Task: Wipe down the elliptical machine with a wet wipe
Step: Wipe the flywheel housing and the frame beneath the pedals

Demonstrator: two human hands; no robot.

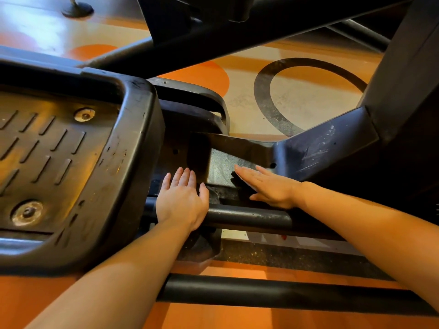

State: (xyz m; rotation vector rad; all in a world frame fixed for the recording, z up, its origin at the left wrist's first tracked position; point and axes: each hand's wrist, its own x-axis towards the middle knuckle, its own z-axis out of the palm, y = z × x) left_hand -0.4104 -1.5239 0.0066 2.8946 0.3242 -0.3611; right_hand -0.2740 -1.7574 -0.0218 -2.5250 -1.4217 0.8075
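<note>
left hand (181,200) flat, fingers straight and together, resting on black frame (240,160) just right of pedal (54,148). right hand (270,186) flat too, fingers straight, pressing something dark, perhaps the wipe (236,178), against the frame's grey panel; cannot tell for sure. orange floor (213,314) beneath.

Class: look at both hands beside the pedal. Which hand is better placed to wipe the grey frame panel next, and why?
Right. The right hand lies flat on the grey frame panel over a dark wipe. The left hand rests open beside the pedal, apparently empty.
</note>
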